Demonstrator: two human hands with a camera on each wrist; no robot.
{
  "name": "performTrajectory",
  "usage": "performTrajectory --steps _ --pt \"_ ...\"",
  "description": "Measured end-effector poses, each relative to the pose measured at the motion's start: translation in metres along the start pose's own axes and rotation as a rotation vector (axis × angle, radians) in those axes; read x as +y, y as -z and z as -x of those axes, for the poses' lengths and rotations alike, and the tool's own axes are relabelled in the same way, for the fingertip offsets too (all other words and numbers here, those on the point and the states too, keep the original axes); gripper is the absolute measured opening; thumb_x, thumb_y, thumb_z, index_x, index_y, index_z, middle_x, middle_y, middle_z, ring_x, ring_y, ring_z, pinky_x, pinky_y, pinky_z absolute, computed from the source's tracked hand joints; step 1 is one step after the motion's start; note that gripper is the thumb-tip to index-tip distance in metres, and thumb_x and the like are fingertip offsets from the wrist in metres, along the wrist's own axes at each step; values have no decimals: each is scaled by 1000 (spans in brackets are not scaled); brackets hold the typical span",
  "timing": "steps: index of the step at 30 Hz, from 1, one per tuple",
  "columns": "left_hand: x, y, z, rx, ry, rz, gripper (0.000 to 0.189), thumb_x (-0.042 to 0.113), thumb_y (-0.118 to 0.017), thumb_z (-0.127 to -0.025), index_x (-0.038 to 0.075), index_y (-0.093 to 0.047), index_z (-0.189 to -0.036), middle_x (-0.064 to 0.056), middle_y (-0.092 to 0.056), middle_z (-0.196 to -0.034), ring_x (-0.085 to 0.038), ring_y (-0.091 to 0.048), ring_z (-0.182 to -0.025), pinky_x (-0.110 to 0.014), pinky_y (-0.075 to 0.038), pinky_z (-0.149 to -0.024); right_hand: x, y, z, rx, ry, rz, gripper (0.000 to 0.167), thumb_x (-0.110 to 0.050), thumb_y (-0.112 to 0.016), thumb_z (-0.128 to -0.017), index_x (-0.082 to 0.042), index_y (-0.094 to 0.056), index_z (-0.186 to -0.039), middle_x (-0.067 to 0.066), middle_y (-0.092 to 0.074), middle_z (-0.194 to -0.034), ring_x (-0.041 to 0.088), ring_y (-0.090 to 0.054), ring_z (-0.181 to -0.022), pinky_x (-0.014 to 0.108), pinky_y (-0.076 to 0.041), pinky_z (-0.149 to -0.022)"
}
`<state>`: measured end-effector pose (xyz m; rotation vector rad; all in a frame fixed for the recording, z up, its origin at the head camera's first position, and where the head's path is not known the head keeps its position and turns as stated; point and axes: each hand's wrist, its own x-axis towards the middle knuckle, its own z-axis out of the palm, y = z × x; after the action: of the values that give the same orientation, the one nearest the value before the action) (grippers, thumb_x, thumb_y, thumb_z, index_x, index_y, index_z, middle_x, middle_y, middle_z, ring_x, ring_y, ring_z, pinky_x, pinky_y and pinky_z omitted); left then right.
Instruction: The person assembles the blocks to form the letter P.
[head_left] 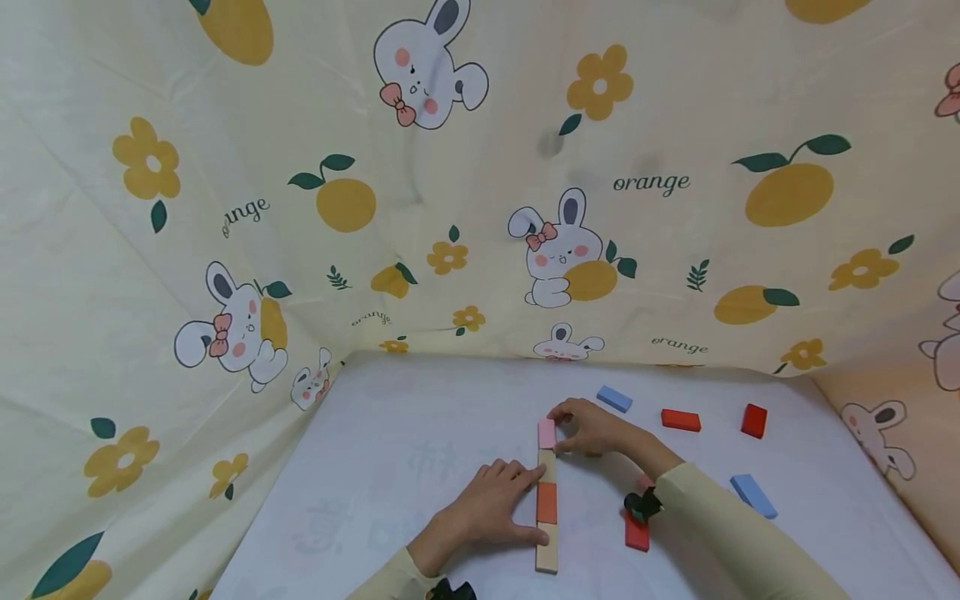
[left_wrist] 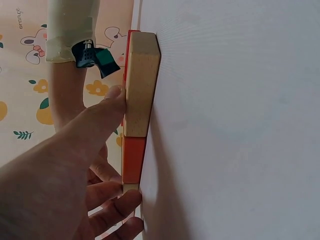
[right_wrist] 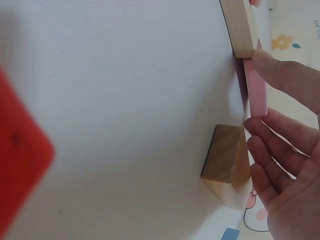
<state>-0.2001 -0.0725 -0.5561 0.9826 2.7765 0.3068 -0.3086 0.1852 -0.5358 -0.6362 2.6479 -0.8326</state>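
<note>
A straight row of blocks runs away from me on the white table: a near wooden block (head_left: 547, 557), an orange block (head_left: 547, 503), a second wooden block (head_left: 550, 467) and a pink block (head_left: 546, 433) at the far end. My left hand (head_left: 489, 506) lies along the row's left side. Its thumb touches the near wooden block, and its spread fingertips touch the second one. At the far end my right hand (head_left: 596, 427) pinches the pink block between thumb and fingers. Beside those fingers is a loose wooden block (right_wrist: 225, 155), mostly hidden by the hand in the head view.
Right of the row lie red blocks (head_left: 680, 420), one of them (head_left: 637, 533) near my right forearm, and blue blocks (head_left: 614, 398). Something pink (head_left: 643, 482) is partly covered by the right wrist. A patterned cloth (head_left: 480, 250) rises behind the table and along its sides.
</note>
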Motion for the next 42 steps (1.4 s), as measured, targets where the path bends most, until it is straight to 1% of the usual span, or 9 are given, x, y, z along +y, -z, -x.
performTrajectory --steps 7,17,24,27,32,36,39,42 --pt "2 1 0 0 5 2 102 84 -68 -85 30 -41 -167 7 -57 -141 -14 -50 -125 -40 -43 -106 -3 1 0 -9 -22 5 57 -24 -93 -87 -9 -70 -136 0 -67 -123 20 -59 -113 48 -50 -107" --pt "0 0 2 21 -8 -6 103 85 -67 -85 30 -40 -167 8 -57 -141 -14 -50 -124 -40 -43 -105 -3 2 0 -16 2 32 53 -24 -91 -89 -8 -71 -136 -1 -68 -120 19 -60 -111 47 -51 -106" --pt "-1 0 1 22 -15 -6 102 85 -66 -86 29 -39 -168 7 -57 -142 -14 -50 -125 -40 -43 -105 0 1 -2 -18 5 20 52 -22 -91 -89 -6 -72 -135 0 -69 -120 19 -61 -111 47 -51 -106" --pt "-1 0 2 25 -15 -3 102 84 -67 -86 29 -40 -167 7 -57 -141 -14 -50 -125 -40 -43 -105 0 1 -3 -16 -3 22 52 -22 -90 -90 -8 -72 -136 -1 -69 -120 19 -61 -112 47 -51 -107" --pt "-2 -1 1 28 -14 -7 102 85 -66 -86 30 -40 -167 7 -57 -140 -15 -50 -126 -41 -44 -106 -1 2 -2 0 -6 30 50 -23 -90 -90 -10 -73 -135 -1 -69 -122 20 -61 -115 49 -50 -108" --pt "-2 -2 1 28 -13 -8 102 86 -65 -85 31 -40 -167 7 -57 -140 -15 -51 -125 -41 -44 -106 -1 6 2 34 -21 23 47 -25 -87 -93 -13 -72 -137 0 -68 -123 22 -61 -117 51 -50 -108" --pt "-1 -2 1 29 -13 -9 102 86 -65 -85 31 -40 -167 7 -58 -140 -14 -51 -125 -41 -44 -106 2 10 5 71 2 3 47 -24 -85 -95 -12 -71 -138 4 -67 -126 26 -60 -119 55 -50 -106" --pt "-2 -2 1 26 -12 -10 102 86 -65 -85 31 -40 -167 7 -58 -139 -15 -51 -125 -41 -44 -107 7 14 8 103 46 -21 49 -23 -84 -95 -8 -69 -140 11 -66 -131 33 -57 -124 59 -48 -107"
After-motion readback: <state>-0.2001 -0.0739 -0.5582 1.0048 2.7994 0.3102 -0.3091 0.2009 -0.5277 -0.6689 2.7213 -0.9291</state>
